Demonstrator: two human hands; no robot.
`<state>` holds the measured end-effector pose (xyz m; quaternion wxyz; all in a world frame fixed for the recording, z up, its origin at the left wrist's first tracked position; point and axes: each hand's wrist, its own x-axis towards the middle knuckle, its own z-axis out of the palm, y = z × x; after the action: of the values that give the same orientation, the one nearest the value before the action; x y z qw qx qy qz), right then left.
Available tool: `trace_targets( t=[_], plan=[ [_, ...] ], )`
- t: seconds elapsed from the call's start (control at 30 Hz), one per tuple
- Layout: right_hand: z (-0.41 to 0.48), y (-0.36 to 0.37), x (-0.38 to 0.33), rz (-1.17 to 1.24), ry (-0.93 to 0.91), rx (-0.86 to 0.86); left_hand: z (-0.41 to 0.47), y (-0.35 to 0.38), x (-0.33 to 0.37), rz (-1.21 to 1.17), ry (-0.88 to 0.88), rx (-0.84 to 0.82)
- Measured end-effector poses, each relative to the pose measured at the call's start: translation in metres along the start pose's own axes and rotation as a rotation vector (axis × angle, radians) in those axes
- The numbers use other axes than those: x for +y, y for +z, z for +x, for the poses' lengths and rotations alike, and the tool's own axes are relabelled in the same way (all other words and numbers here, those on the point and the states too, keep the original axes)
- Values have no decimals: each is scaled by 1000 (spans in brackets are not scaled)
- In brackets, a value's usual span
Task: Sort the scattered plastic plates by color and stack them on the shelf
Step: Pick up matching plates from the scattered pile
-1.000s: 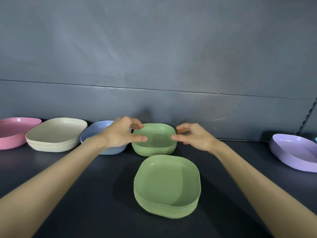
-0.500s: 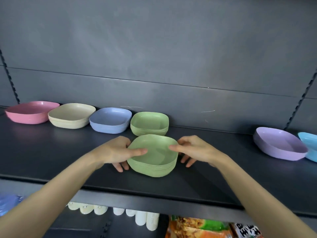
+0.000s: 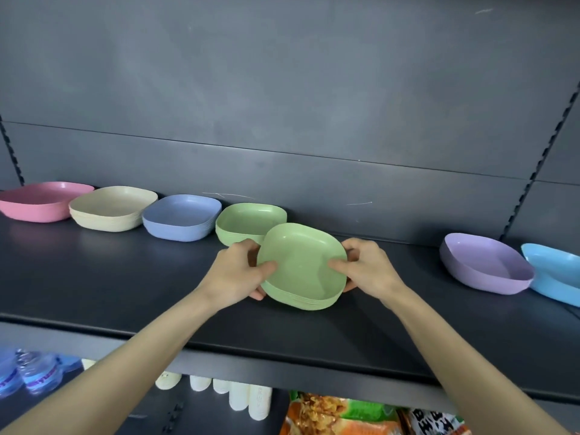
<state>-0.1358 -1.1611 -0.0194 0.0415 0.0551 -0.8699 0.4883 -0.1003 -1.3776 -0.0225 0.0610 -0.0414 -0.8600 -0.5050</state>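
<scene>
Stack [image 3: 302, 262] between left grip [image 3: 238, 275], right grip [image 3: 368, 267]

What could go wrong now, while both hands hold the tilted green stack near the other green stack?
1. The held green stack is tilted and pinched only at two sides by the left-hand grip and right-hand grip; lower plates may slip out onto the shelf.
2. Its far rim looks close to the rear green stack, so it may knock that one or land off-centre.
</scene>
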Motion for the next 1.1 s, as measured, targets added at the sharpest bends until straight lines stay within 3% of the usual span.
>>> trace_targets(
  t=[0.23, 0.6, 0.77, 1.1],
  plan=[
    [49, -35, 19, -55, 25, 88, 63, 31, 8, -18, 16, -82],
    [107, -42, 39, -111, 80, 77, 107, 61, -2, 51, 31, -79],
    [121, -40, 41, -41, 75, 10, 111, 69, -7, -56, -22, -56],
    [112, -44, 53, 266, 71, -148, 100, 83, -12, -38, 60, 82]
  ],
)
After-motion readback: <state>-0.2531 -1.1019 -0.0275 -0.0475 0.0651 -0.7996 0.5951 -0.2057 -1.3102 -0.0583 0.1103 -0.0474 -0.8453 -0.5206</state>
